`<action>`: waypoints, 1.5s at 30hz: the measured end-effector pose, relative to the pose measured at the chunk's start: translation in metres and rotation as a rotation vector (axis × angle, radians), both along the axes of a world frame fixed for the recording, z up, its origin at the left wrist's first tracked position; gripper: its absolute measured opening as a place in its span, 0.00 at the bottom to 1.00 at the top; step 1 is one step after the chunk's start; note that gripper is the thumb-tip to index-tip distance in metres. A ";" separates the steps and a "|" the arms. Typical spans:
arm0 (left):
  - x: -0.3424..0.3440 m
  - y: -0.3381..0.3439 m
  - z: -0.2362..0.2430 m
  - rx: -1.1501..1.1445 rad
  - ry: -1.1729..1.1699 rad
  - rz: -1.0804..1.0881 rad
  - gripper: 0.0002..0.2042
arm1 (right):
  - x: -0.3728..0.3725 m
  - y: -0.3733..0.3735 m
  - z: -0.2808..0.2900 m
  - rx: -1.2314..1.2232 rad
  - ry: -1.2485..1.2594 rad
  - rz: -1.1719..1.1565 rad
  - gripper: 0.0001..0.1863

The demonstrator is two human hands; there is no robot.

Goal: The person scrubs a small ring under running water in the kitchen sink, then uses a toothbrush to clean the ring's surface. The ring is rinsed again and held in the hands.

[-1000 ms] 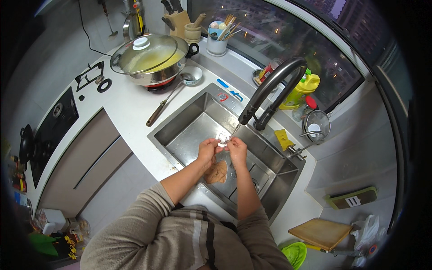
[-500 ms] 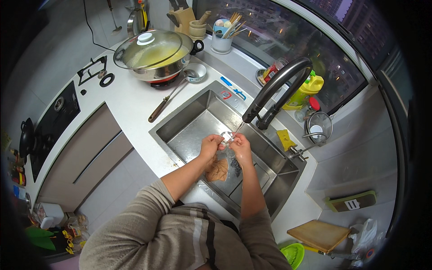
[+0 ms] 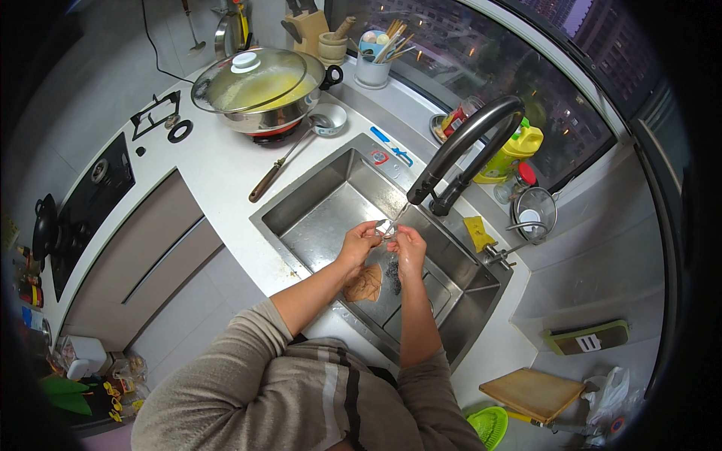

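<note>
- Here, the left hand (image 3: 362,245) has a narrow grip, fingertips pinched on a small pale piece (image 3: 386,228), which is too small and glossy to identify.
- The right hand (image 3: 409,249) pinches the same piece from its right side, that grip narrow too.
- The piece is held above the sink (image 3: 323,201), just below the dark faucet (image 3: 470,135), where a thin stream of water (image 3: 401,213) runs down beside the fingers.
- A crumpled brown item (image 3: 364,285) lies on the sink's near side, below the hands.
- Beyond the sink's left side, a ladle (image 3: 272,174) with a wooden handle rests on the white counter (image 3: 218,179), its head in a small bowl (image 3: 335,120).
- At the far left stands a wide pot (image 3: 271,119) under a glass lid (image 3: 226,79).
- A yellow cloth or sponge (image 3: 477,234) lies right of the faucet.
</note>
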State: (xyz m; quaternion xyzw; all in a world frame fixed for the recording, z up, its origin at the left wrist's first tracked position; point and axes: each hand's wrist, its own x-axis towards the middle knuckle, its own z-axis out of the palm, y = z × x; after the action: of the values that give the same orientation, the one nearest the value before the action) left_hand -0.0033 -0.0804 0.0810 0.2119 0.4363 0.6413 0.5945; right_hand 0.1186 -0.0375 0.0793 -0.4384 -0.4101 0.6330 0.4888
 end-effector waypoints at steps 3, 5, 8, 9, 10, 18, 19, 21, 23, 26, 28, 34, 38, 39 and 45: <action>-0.001 0.001 -0.002 -0.016 0.032 0.020 0.16 | -0.002 -0.002 0.001 0.025 0.039 0.036 0.13; -0.001 0.000 0.001 -0.005 0.085 0.009 0.14 | 0.001 -0.002 0.000 0.033 0.036 0.055 0.13; 0.000 0.000 0.004 -0.004 0.099 -0.006 0.12 | 0.002 -0.006 0.003 0.017 0.067 0.052 0.13; 0.001 0.001 0.005 0.000 0.118 -0.017 0.11 | 0.003 -0.008 0.004 0.009 0.082 0.045 0.13; 0.001 0.003 0.005 0.003 0.136 -0.029 0.11 | 0.004 -0.009 0.002 0.004 0.104 0.035 0.13; 0.004 0.011 -0.001 0.010 0.129 -0.079 0.11 | 0.005 -0.012 -0.008 -0.134 0.310 -0.062 0.11; 0.005 0.011 -0.004 0.037 0.098 -0.088 0.11 | 0.005 -0.012 -0.010 -0.143 0.324 -0.069 0.11; 0.004 0.011 -0.006 0.070 0.044 -0.118 0.11 | 0.005 -0.011 -0.014 -0.161 0.351 -0.087 0.10; 0.003 0.009 -0.004 0.079 -0.003 -0.160 0.10 | 0.003 -0.011 -0.015 -0.158 0.362 -0.091 0.09; 0.002 0.007 -0.006 0.042 0.065 -0.148 0.10 | 0.002 -0.015 -0.012 -0.165 0.324 -0.091 0.07; 0.000 0.005 -0.009 -0.005 0.145 -0.142 0.09 | 0.003 -0.015 -0.014 -0.138 0.256 -0.091 0.06; -0.006 0.002 -0.014 -0.029 0.144 -0.153 0.09 | 0.005 -0.010 -0.029 0.035 0.039 -0.069 0.06; -0.009 0.001 -0.017 -0.012 0.130 -0.193 0.08 | 0.007 -0.009 -0.020 0.141 -0.047 -0.022 0.07; -0.010 0.002 -0.018 -0.003 0.123 -0.206 0.08 | 0.008 -0.009 -0.018 0.178 -0.083 -0.009 0.07; -0.010 0.003 -0.013 -0.016 0.090 -0.247 0.07 | 0.014 -0.006 -0.022 0.212 -0.205 -0.028 0.06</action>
State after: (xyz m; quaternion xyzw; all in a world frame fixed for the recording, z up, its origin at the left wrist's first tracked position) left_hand -0.0128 -0.0777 0.0679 0.2878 0.4380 0.5498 0.6504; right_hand 0.1325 -0.0436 0.0572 -0.4523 -0.5160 0.5314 0.4967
